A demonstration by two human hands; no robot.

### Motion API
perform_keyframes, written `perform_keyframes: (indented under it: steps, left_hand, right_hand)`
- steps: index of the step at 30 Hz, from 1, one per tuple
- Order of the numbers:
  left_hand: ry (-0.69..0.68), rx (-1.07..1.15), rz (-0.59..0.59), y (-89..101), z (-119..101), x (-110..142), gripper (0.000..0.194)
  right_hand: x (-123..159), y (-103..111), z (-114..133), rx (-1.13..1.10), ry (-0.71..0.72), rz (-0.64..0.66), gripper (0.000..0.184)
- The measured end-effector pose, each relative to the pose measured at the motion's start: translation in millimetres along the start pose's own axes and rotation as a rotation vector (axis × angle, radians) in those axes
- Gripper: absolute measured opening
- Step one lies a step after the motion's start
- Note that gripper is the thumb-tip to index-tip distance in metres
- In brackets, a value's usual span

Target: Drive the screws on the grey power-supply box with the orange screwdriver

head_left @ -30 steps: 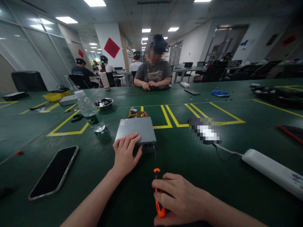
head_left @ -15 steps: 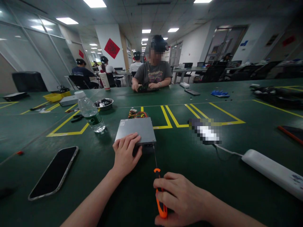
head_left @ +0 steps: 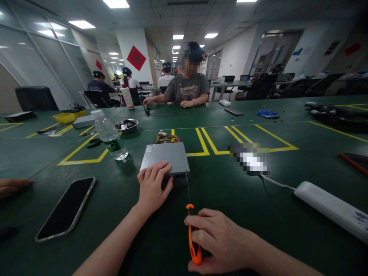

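A grey metal computer power supply (head_left: 165,153) lies on the green table, with its bundle of coloured wires (head_left: 169,138) behind it. My left hand (head_left: 153,188) holds it down, fingers across the top and thumb against the near side. In my right hand (head_left: 215,239) is an orange and black screwdriver (head_left: 195,253), gripped by the handle. Its thin shaft points away from me, and the tip meets the near right corner of the power supply. I cannot make out the screw at the tip.
Left of the power supply stand a water bottle (head_left: 110,138) and a metal bowl (head_left: 135,125) of small parts. A phone (head_left: 67,209) lies nearer me; another person's hand (head_left: 14,187) rests at the left edge. Rightward are a lit, blurred device (head_left: 253,163) and a white power strip (head_left: 330,209).
My right fingers have shifted slightly around the screwdriver handle; the power supply stays put. Another person's hand has appeared at the left edge. The person opposite has moved a dark object leftward.
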State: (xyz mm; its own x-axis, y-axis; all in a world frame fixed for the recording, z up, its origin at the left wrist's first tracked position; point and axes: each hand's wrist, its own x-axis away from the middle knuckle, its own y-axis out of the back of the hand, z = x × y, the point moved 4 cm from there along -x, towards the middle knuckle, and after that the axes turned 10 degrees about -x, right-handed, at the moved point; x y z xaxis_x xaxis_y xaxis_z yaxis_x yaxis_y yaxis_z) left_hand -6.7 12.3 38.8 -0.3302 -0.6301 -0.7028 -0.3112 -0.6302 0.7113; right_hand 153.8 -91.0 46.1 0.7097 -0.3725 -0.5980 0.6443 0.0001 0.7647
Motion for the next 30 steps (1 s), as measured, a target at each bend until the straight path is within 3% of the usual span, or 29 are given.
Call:
perform_keyframes:
  steps: [6,14,21,30]
  left_hand:
    - [-0.003,-0.008,-0.004,0.9,-0.8,-0.8,0.030]
    - [-0.004,-0.015,0.001,0.1,-0.6,-0.2,0.031]
    - [-0.004,-0.009,-0.005,0.4,-0.6,-0.1,0.030]
    - [0.000,0.001,-0.007,0.1,0.1,0.1,0.031]
  right_hand:
    - [-2.0,-0.8,0.8,0.033,0.007,0.087,0.037]
    - [1.6,-0.3,-1.7,0.024,0.022,-0.077,0.027]
    - [-1.3,1.8,0.5,0.123,0.026,0.016,0.039]
    - [-1.4,9.7,5.7,0.102,0.123,-0.187,0.036]
